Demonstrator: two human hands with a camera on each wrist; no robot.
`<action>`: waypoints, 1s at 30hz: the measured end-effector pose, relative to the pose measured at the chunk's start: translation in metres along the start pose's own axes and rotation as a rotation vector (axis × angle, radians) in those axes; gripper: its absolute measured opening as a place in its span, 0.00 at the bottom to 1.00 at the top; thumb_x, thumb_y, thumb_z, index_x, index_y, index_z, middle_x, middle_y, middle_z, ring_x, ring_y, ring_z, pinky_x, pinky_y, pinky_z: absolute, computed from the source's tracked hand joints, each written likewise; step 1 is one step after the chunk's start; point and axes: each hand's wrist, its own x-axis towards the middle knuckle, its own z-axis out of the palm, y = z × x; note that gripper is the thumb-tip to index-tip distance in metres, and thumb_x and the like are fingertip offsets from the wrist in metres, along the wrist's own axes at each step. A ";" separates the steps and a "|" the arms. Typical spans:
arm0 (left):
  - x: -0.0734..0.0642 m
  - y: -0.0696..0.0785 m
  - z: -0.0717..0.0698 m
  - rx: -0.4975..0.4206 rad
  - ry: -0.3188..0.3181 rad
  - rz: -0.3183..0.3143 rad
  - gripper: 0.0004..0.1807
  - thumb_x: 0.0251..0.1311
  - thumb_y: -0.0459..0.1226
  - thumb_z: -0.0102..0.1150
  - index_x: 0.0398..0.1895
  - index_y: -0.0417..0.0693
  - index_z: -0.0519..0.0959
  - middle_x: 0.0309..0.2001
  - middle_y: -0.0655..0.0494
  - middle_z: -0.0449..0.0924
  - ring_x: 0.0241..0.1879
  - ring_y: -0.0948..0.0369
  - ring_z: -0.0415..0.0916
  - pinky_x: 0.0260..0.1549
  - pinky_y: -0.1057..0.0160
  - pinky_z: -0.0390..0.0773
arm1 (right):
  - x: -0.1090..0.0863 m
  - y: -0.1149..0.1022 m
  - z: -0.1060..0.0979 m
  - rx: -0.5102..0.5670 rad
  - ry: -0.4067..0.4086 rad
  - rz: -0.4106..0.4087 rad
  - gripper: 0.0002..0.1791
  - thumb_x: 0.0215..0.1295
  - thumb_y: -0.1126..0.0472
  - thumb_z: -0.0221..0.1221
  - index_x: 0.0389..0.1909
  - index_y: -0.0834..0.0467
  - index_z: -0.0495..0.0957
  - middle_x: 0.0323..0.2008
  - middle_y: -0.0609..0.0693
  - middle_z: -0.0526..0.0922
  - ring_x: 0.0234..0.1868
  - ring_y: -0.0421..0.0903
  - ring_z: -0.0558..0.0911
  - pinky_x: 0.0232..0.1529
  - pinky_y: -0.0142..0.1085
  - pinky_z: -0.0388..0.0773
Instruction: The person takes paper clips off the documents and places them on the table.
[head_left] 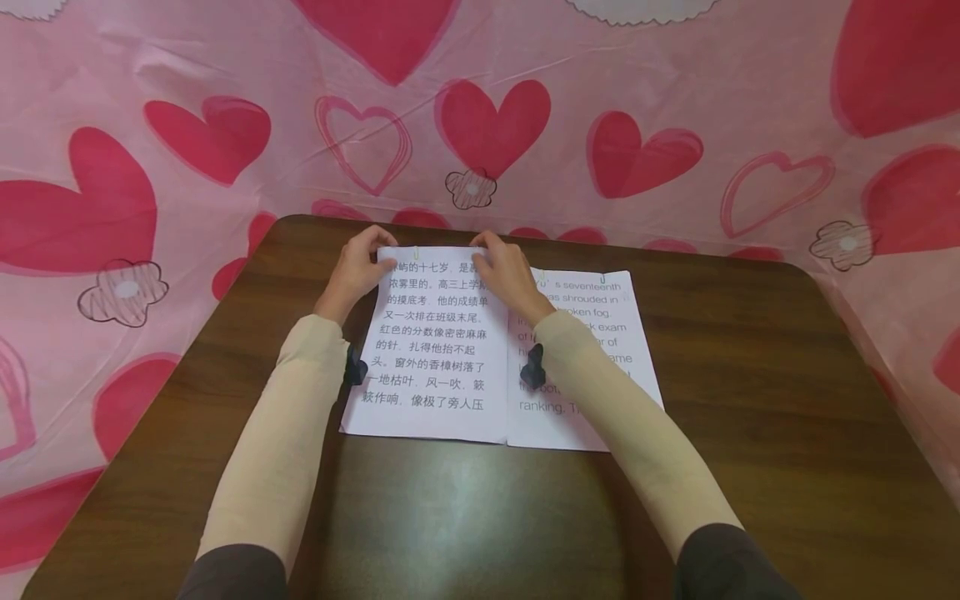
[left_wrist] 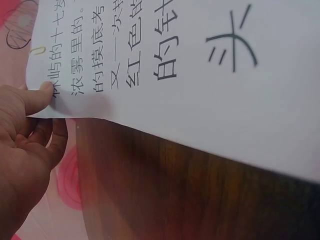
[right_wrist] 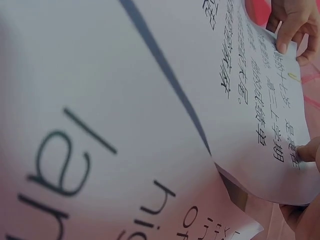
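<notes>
A white sheet printed with large Chinese characters (head_left: 427,342) lies on the table, its far edge lifted a little. My left hand (head_left: 354,271) pinches its far left corner, thumb on top and fingers beneath, as the left wrist view shows. At the far right corner, my right hand (head_left: 512,271) grips the same sheet, thumb over the print. A yellow paper clip (head_left: 416,252) sits on the far edge between both hands. Beside it on the right lies a sheet of English text (head_left: 637,342), partly covered by my right forearm.
The dark wooden table (head_left: 772,400) has rounded far corners. Along the English sheet's far edge are a green paper clip (head_left: 602,279) and a yellowish one (head_left: 542,275). Pink cloth with red hearts (head_left: 495,125) hangs behind and at the sides.
</notes>
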 end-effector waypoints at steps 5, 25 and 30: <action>0.000 0.000 0.000 0.007 -0.008 -0.015 0.15 0.69 0.29 0.56 0.56 0.39 0.72 0.58 0.36 0.77 0.55 0.44 0.72 0.63 0.47 0.71 | 0.000 -0.001 0.000 0.000 0.000 0.020 0.13 0.75 0.58 0.53 0.56 0.53 0.75 0.59 0.53 0.82 0.50 0.49 0.79 0.61 0.43 0.74; 0.001 0.000 -0.003 0.024 -0.032 -0.024 0.14 0.68 0.29 0.56 0.56 0.41 0.73 0.59 0.37 0.77 0.54 0.44 0.72 0.61 0.48 0.73 | 0.001 -0.001 0.003 0.005 0.041 0.021 0.13 0.75 0.58 0.54 0.56 0.53 0.76 0.59 0.53 0.83 0.51 0.50 0.82 0.63 0.45 0.74; 0.001 0.000 -0.003 0.028 -0.038 -0.017 0.14 0.68 0.28 0.56 0.55 0.40 0.73 0.57 0.36 0.78 0.53 0.44 0.73 0.58 0.49 0.72 | 0.001 -0.002 0.003 0.016 0.045 0.025 0.13 0.74 0.58 0.54 0.56 0.54 0.76 0.60 0.53 0.83 0.56 0.51 0.82 0.65 0.44 0.73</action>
